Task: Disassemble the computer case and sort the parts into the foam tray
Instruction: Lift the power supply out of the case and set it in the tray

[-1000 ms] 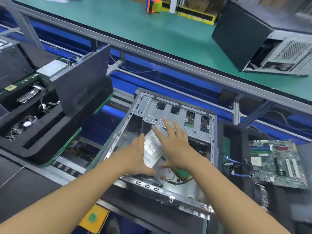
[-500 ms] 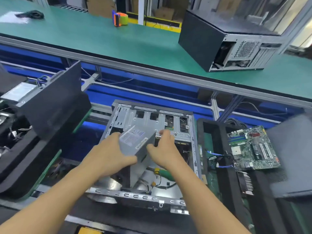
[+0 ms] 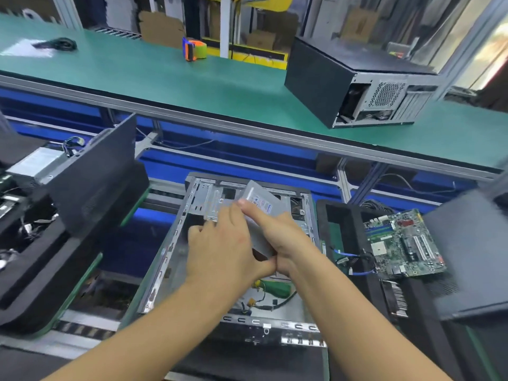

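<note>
An open grey metal computer case lies in front of me with its side off. Above it I hold a grey power supply tilted up, a white label on its upper face. My left hand grips its left side and my right hand its right side, thumbs touching underneath. Loose wires and a green-handled part lie on the case floor. To the right a black foam tray holds a green motherboard and blue cables.
Another black foam tray with parts and an upright black panel sits at the left. A second computer case and a tape dispenser stand on the green bench behind. A black panel leans at the right.
Both hands reached into the case, took hold of the power supply and lifted it up and out; it is now higher and tilted toward the far side. My view has shifted upward.
</note>
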Action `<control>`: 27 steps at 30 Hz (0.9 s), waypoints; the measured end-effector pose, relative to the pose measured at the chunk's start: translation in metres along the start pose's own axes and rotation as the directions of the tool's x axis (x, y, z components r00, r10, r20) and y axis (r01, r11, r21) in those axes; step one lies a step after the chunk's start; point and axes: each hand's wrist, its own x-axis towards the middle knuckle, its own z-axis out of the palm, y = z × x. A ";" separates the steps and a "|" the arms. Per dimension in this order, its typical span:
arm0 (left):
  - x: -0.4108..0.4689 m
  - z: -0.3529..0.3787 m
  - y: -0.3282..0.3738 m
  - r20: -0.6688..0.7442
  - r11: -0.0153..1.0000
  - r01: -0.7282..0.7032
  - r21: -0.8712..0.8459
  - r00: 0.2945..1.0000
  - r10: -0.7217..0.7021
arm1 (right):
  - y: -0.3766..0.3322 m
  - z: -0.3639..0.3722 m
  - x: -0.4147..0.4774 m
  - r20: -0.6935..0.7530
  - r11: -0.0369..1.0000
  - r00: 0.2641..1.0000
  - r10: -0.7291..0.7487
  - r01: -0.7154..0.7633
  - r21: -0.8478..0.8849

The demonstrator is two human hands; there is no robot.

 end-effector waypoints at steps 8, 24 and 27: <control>-0.030 -0.003 0.006 -0.290 0.883 -0.313 -0.350 0.933 0.216 | 0.001 -0.030 -0.015 -0.042 0.998 0.997 -0.059 0.060 0.028; 0.014 0.014 -0.040 0.095 0.473 -0.251 -0.845 0.799 0.594 | 0.031 -0.077 -0.020 0.335 0.967 0.941 0.051 -0.130 0.218; 0.022 0.026 -0.050 0.026 0.665 -0.109 -0.739 0.982 0.189 | 0.039 -0.069 -0.019 0.426 0.973 0.903 0.050 -0.141 0.184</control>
